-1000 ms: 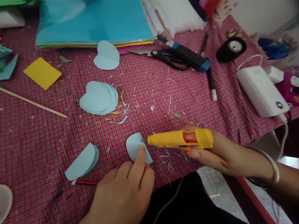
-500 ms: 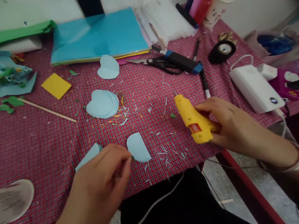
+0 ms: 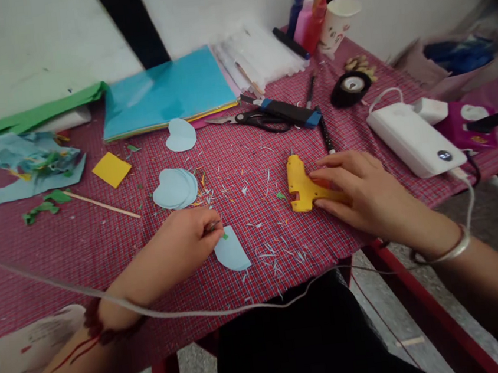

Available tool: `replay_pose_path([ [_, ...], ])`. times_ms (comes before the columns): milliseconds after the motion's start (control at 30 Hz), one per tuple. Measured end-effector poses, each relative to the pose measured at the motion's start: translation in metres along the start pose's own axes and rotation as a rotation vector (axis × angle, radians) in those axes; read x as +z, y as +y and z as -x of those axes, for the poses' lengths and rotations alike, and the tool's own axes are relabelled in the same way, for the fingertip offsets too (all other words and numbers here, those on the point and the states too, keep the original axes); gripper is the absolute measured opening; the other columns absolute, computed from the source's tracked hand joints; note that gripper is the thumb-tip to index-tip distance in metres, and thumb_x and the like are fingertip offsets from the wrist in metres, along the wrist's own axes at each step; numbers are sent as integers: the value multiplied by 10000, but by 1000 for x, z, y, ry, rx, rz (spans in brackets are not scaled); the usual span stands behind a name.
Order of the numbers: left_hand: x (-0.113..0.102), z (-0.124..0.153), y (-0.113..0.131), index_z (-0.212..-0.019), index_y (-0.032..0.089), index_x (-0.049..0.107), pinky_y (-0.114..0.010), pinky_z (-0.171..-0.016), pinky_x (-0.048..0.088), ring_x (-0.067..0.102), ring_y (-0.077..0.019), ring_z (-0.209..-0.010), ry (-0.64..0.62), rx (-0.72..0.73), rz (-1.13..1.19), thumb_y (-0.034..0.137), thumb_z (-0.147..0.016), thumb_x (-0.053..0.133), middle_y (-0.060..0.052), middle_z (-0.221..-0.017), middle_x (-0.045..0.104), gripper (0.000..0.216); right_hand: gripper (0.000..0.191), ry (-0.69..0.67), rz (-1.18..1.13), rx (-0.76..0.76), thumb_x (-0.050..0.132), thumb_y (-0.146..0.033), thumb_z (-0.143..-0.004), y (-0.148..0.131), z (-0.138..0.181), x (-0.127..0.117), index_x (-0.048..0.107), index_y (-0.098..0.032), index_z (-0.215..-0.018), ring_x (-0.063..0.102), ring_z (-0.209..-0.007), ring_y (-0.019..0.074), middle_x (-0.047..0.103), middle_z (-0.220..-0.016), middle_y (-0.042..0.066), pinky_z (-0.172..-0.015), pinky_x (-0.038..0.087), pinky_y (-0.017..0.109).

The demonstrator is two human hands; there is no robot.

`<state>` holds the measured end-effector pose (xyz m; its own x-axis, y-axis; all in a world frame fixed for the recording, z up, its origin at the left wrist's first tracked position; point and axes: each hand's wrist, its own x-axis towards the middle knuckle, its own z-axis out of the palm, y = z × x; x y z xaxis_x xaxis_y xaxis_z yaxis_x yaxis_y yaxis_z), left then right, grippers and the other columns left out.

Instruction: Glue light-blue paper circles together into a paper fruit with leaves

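A yellow hot glue gun (image 3: 299, 182) lies on its side at the table's right, nozzle pointing away from me. My right hand (image 3: 356, 190) has its fingers and thumb around the gun's handle. Near the middle, my left hand (image 3: 194, 231) is closed in a pinch; what lies between its fingertips is too small to make out. Just beside those fingertips is a folded light blue paper piece (image 3: 232, 252) with a small green bit at its upper edge. Beyond the left hand is a stack of light blue paper hearts (image 3: 173, 188), and farther back a single paper heart (image 3: 181, 135).
A white cable (image 3: 226, 311) crosses over my left forearm. Black scissors (image 3: 264, 119) and a blue-black utility knife (image 3: 288, 111) lie behind the glue gun. A white power bank (image 3: 415, 139) stands at right. Yellow paper (image 3: 112, 169) and a wooden stick (image 3: 104, 204) lie left.
The glue gun has turned over and come down onto the tablecloth with my right hand. My left hand has moved forward, above the folded blue paper. The cable now shows across the left forearm.
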<state>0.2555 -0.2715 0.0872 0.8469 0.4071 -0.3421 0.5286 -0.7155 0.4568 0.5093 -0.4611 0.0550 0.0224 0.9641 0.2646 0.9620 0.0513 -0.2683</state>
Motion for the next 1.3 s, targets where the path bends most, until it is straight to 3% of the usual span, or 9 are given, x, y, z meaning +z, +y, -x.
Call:
replay_pose_path([
  [100,-1,-5,-2,-671,167,611,-265,-543,307,464,-115,-552,-42,-2,-26,186,-795,452,1,-616,565,203,223,22,-167,-73,542,-212,-929,-33,-2,3,597,-173,-1141,557,-1081,261,595,-1161,127,-938,456,446],
  [167,-3,-7,-2,-668,171,602,-269,-553,313,469,-121,-563,-58,20,-25,196,-805,430,2,-615,557,221,209,-77,-312,-162,503,-189,-950,-59,-6,11,607,-158,-1130,569,-1011,214,626,-1090,99,-901,467,386],
  [267,-5,-10,-3,-713,175,605,-278,-600,338,491,-135,-621,-72,67,-22,234,-840,395,-5,-661,571,253,239,-251,-363,-234,493,-216,-963,-91,-11,28,608,-181,-1170,548,-936,202,626,-1044,71,-843,454,369],
  [367,-4,-12,-4,-727,177,595,-286,-628,348,494,-143,-655,-78,90,-27,252,-857,372,-13,-692,575,268,285,-296,-334,-211,499,-233,-963,-107,-14,42,580,-205,-1234,514,-951,218,609,-1049,63,-829,426,369],
  [1067,-2,-19,-3,-661,184,566,-267,-567,303,446,-125,-582,-128,96,-59,212,-811,416,14,-621,519,214,310,-313,-320,-193,473,-223,-972,-106,-13,46,557,-194,-1269,474,-963,233,601,-1116,64,-841,375,382],
  [1300,-3,-20,-1,-648,180,565,-262,-575,312,450,-119,-582,-110,88,-72,185,-810,425,14,-619,527,214,288,-293,-324,-207,435,-230,-988,-106,-11,48,582,-186,-1232,467,-1024,228,444,-1499,26,-865,378,395],
])
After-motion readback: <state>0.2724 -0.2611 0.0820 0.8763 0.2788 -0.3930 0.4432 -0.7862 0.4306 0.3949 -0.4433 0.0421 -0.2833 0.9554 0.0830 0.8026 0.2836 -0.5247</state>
